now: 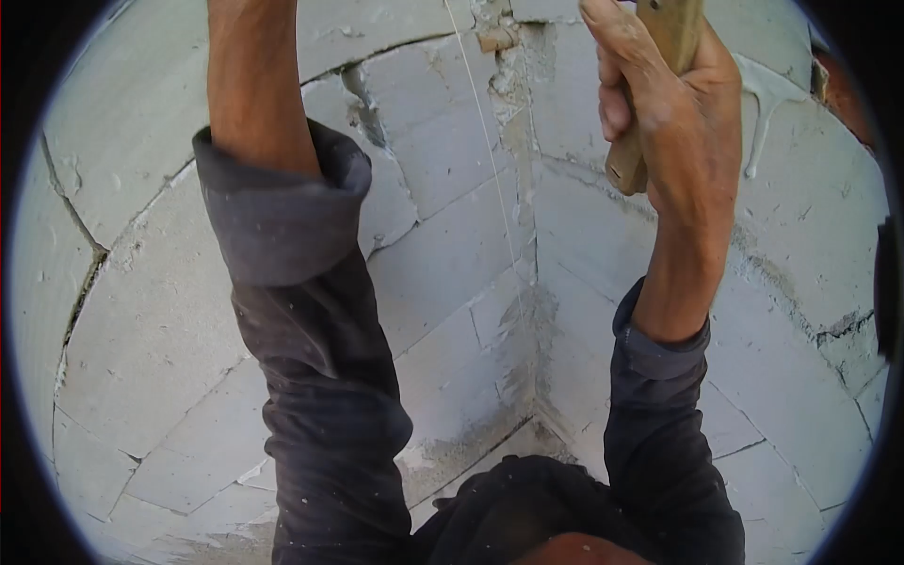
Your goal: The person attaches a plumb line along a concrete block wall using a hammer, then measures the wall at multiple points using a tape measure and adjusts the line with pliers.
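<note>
My right hand [673, 113] is raised at the upper right, its fingers wrapped round a flat wooden handle [673, 38]. The handle runs off the top of the view, so the tool's working end is hidden. Its lower end sticks out below my palm. On the left, only my forearm [259, 85] and rolled dark sleeve [282, 207] show; the hand itself lies beyond the top edge. Between my arms a thin pale string [485, 122] hangs down in front of the wall corner.
Walls of large pale blocks [443, 254] meet in a corner, with cracked and mortared joints. White mortar [767, 99] drips down the right wall. A reddish brick piece [841, 99] shows at the upper right edge. Rough grey mortar [532, 348] fills the lower corner.
</note>
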A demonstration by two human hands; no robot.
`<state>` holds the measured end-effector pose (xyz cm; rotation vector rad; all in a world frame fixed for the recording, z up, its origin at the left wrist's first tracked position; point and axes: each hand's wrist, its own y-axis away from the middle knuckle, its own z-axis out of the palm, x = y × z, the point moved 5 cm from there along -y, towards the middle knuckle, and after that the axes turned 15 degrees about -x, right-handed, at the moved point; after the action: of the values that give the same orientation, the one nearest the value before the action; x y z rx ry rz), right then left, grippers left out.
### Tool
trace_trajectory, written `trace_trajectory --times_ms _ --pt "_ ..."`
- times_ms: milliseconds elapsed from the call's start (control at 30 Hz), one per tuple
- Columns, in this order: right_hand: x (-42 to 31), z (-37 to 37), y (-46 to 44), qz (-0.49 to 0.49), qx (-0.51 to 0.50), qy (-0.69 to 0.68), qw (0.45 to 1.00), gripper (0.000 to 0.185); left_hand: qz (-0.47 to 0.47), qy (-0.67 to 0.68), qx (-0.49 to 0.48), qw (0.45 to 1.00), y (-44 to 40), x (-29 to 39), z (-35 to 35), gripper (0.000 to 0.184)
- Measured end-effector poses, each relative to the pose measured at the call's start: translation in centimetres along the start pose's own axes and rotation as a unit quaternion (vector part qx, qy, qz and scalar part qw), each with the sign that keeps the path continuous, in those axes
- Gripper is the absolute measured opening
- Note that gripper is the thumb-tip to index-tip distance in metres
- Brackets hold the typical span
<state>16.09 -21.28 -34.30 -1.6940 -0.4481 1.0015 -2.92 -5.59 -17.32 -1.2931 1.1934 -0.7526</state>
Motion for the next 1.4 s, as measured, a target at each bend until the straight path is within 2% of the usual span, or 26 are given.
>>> trace_trajectory --times_ms 67,100,133,167,200,233,267,400,467,567,667,767,1000,1100,1200,1267,1300,1367,1400 --pt "4.2 -0.7 7.6 0.064 -0.034 0.041 0.997 0.026 -0.067 0.076 -0.036 0.994 13.9 3.0 -0.2 0.042" --pt "5.4 -0.8 11.3 0.068 -0.01 -0.009 0.998 0.019 -0.097 0.114 -0.045 0.988 20.2 8.7 0.5 0.041" --pt "6.7 -1.0 14.8 0.075 0.02 -0.055 0.995 0.013 -0.128 0.154 -0.055 0.978 24.3 9.0 3.1 0.039" --pt "8.4 -1.2 17.8 0.115 0.013 -0.05 0.992 0.013 -0.24 0.192 -0.146 0.94 29.5 9.9 5.0 0.041" --pt "9.6 -1.4 20.8 0.121 0.006 -0.07 0.99 0.011 -0.349 0.226 -0.235 0.879 34.9 11.0 6.6 0.042" --pt "10.3 -1.8 23.6 0.123 0.003 -0.09 0.988 0.01 -0.391 0.229 -0.292 0.842 39.3 12.0 7.8 0.043" --pt "11.1 -2.2 25.8 0.147 0.001 -0.085 0.985 0.01 -0.42 0.23 -0.344 0.808 42.9 12.4 9.2 0.043" --pt "11.7 -2.8 32.6 0.253 0.0 -0.047 0.966 0.009 -0.44 0.245 -0.418 0.756 51.7 13.4 12.1 0.041" --pt "11.6 -2.9 34.9 0.297 0.002 -0.047 0.954 0.009 -0.459 0.296 -0.435 0.716 54.1 13.4 13.8 0.032" --pt "11.9 -3.2 38.2 0.427 0.016 -0.053 0.902 0.008 -0.43 0.303 -0.464 0.713 56.2 13.7 15.2 0.024" --pt "11.7 -3.9 39.9 0.454 0.002 0.001 0.891 0.009 -0.45 0.328 -0.459 0.692 57.0 14.3 15.1 0.023" --pt "11.2 -4.2 40.8 0.478 0.001 -0.019 0.878 0.012 -0.484 0.323 -0.437 0.686 57.2 14.5 14.6 0.023" --pt "10.3 -3.8 42.2 0.507 0.014 -0.072 0.859 0.014 -0.494 0.322 -0.417 0.691 57.7 13.5 13.2 0.022" --pt "10.0 -3.6 43.1 0.515 0.004 -0.077 0.854 0.012 -0.467 0.261 -0.456 0.711 58.1 13.6 12.1 0.021" --pt "9.9 -3.6 43.8 0.51 -0.024 -0.056 0.858 0.011 -0.491 0.3 -0.427 0.697 59.1 13.8 11.7 0.021" --pt "10.1 -3.5 44.3 0.511 -0.039 -0.039 0.858 0.011 -0.511 0.287 -0.465 0.663 59.9 13.9 11.5 0.021" --pt "10.3 -3.5 44.7 0.51 -0.039 -0.041 0.858 0.011 -0.512 0.286 -0.465 0.663 60.6 13.9 11.6 0.021" --pt "10.5 -3.2 44.9 0.487 -0.08 -0.001 0.87 0.012 -0.477 0.253 -0.453 0.709 61.2 13.8 11.4 0.02" --pt "10.5 -3.2 44.9 0.486 -0.081 -0.001 0.87 0.012 -0.478 0.253 -0.452 0.709 61.4 13.8 11.3 0.02"
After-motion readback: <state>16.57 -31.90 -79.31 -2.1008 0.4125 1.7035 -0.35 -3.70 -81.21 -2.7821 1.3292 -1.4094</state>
